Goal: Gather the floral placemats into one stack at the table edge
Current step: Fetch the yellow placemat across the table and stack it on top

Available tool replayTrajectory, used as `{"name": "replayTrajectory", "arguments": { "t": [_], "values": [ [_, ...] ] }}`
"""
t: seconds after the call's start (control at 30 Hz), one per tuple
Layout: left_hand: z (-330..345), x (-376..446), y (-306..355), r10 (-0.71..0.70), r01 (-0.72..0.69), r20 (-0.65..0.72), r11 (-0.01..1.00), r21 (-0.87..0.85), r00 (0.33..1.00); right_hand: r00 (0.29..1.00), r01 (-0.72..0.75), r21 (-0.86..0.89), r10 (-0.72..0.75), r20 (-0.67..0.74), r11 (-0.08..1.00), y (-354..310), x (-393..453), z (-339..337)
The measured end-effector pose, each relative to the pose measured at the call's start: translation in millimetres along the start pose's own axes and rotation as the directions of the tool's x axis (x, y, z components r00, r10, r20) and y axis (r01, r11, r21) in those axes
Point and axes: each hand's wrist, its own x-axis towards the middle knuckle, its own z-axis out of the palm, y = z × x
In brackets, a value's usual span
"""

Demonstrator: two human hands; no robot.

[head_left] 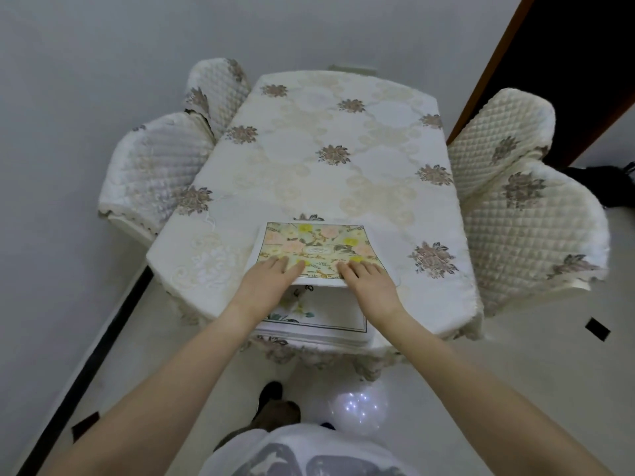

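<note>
Both hands flat on a mat, ready to draw it onto the stack

The left hand [266, 283] and right hand [369, 281] lie palm-down with fingers spread on the near edge of the mat [314, 249], pressing rather than gripping; the thumbs are hard to make out, so whether they curl under the edge I cannot tell; the mat's near edge seems to overlap the far edge of the stack [319, 321], which sits at the near edge of the surface [326, 149]; the likely step is to slide the mat toward the body until it covers the stack; it would go best with even pressure from both hands so the mat does not skew, with corners squared to those below, and with the tablecloth [426, 214] not dragged along; chairs [522, 201] flank the surface on both sides.
</note>
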Motion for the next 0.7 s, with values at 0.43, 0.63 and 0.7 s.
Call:
{"name": "replayTrajectory", "arguments": {
  "t": [0.43, 0.63, 0.7],
  "values": [
    [48, -6, -10, 0.022, -0.026, 0.139, 0.999, 0.032, 0.990, 0.973, -0.019, 0.028, 0.012, 0.230, 0.999, -17, -2, 42],
    [71, -9, -19, 0.041, -0.040, 0.214, 0.999, -0.010, 0.976, 0.950, 0.002, 0.090, -0.030, 0.311, 0.996, -19, -2, 53],
    [76, -12, -20, 0.056, -0.053, 0.237, 0.998, -0.019, 0.970, 0.947, 0.018, 0.107, -0.051, 0.317, 0.994, -16, -4, 54]
  ]
}}
